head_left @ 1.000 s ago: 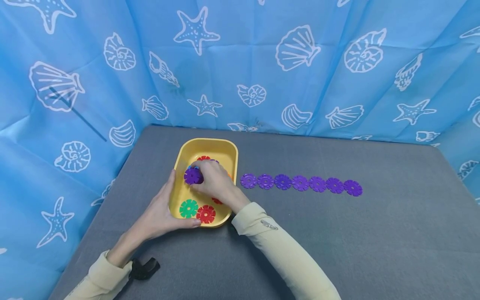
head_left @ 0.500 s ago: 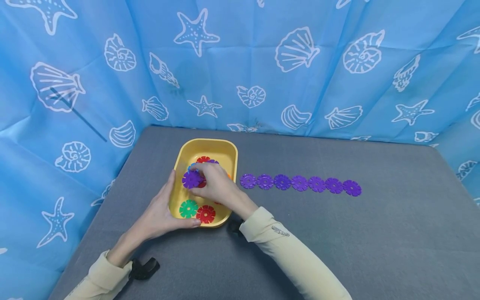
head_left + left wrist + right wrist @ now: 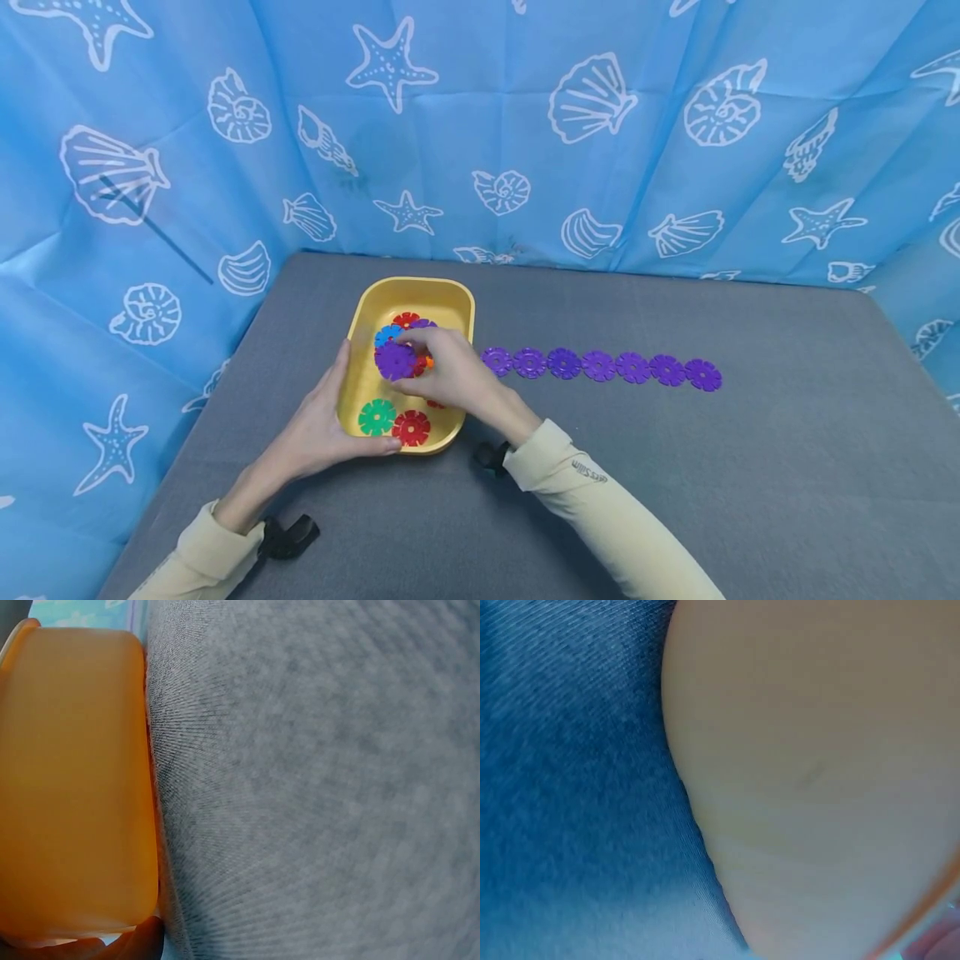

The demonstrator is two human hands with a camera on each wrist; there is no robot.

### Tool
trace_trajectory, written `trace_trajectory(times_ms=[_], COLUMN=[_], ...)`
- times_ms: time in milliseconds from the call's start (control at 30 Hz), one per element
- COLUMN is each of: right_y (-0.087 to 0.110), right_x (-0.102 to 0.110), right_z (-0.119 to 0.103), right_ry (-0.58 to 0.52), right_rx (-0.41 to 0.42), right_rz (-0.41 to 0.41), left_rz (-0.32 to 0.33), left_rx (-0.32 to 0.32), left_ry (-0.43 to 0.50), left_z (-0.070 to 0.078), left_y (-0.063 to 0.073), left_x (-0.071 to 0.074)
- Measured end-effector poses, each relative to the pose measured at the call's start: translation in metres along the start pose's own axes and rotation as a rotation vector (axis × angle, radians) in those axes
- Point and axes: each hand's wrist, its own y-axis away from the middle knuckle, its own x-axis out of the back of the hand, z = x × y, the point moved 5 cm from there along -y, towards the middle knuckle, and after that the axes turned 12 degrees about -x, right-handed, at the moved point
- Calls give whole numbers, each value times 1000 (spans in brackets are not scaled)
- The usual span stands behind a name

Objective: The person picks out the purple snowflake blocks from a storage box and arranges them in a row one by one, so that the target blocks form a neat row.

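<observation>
My right hand [image 3: 457, 371] pinches a purple notched snowflake disc [image 3: 395, 361] between thumb and fingers, above a yellow plastic basin [image 3: 416, 287]. Inside the basin lie a green disc [image 3: 377, 417], a red disc [image 3: 411, 428], a blue disc [image 3: 387, 335] and several others partly hidden by my hand. My left hand [image 3: 318, 425] holds the basin's near left corner, thumb along the near side and fingers against the left wall. The left wrist view shows the basin's outer wall [image 3: 79, 780] close up. A blurred pale surface fills most of the right wrist view.
To the right of the basin, several purple discs [image 3: 598, 367] form a row on the grey table [image 3: 675, 483]. A blue curtain [image 3: 465, 125] with white sea shells hangs behind the table and along its left side. Black wrist straps [image 3: 288, 537] sit by both cuffs.
My right hand has shifted slightly to the right with the purple disc, uncovering more of the blue disc. The left hand and the basin have stayed put.
</observation>
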Motion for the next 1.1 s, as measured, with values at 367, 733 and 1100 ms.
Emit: trace_trajectory(times_ms=[367, 733, 1100], right_y=[19, 39, 62], right_x=[18, 43, 76], right_z=[9, 23, 59], right_ry=[-18, -3, 58], right_rx=[-20, -33, -57], right_rz=[42, 113, 247], left_rz=[-5, 0, 6], left_rx=[13, 15, 24], left_ry=[-16, -25, -26], left_z=[2, 1, 0], left_y=[0, 0, 0], left_x=[0, 0, 0])
